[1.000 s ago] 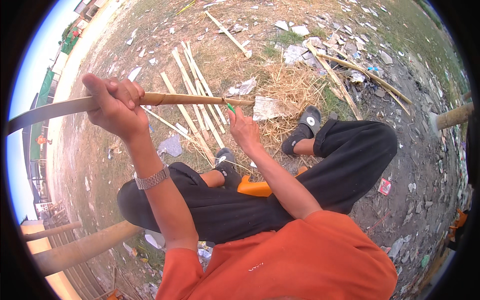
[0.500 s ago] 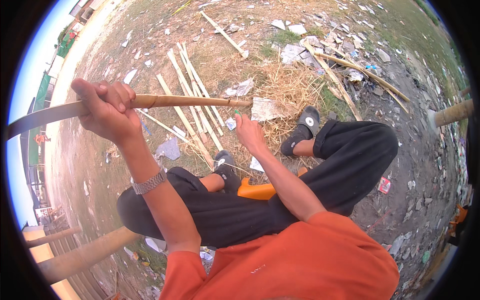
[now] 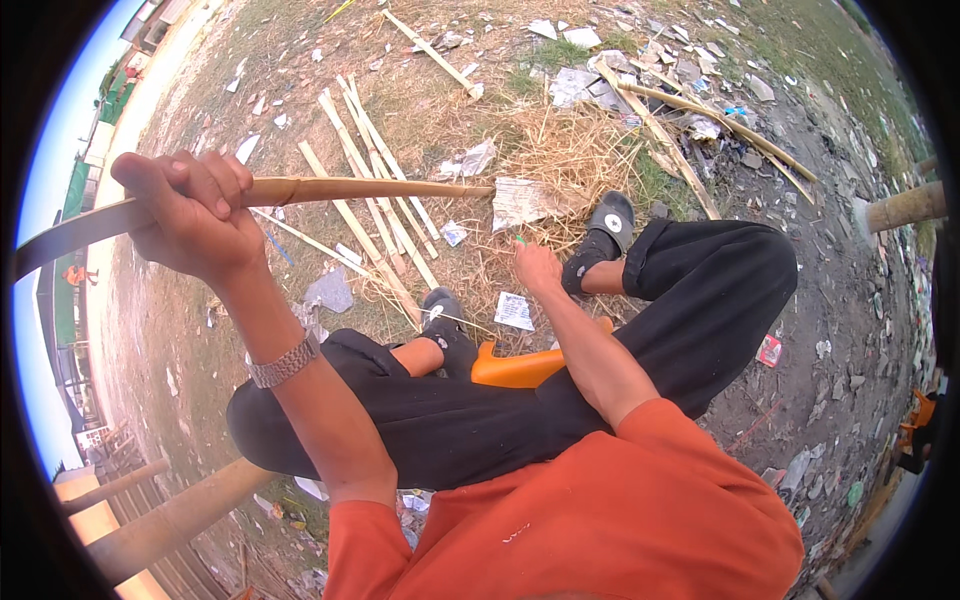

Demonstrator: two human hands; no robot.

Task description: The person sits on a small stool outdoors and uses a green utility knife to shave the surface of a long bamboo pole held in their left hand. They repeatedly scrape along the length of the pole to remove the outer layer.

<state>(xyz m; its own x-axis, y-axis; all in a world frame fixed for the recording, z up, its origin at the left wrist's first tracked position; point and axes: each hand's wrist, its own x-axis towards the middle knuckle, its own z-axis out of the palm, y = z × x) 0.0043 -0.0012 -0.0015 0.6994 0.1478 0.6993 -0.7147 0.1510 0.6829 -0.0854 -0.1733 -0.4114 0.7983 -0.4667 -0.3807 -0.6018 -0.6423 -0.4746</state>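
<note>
My left hand is raised at the left, its fingers wrapped round a long bamboo strip. The strip runs from the left rim, where it looks grey and bent, to a tapering far end over the straw. My right hand is low between my feet, below and right of that end and apart from it. Its fingers are curled, and a small green bit shows at their tips; what it belongs to is hidden. Several split bamboo strips lie on the ground beyond my left foot.
A straw heap with a paper piece lies ahead. Longer bamboo pieces rest among litter at the far right. An orange plastic thing is beneath my legs. Thick bamboo poles stand at lower left and right.
My left hand has shifted left with the bamboo strip, whose far end has moved slightly left. My right hand has moved right and a little down, away from the strip.
</note>
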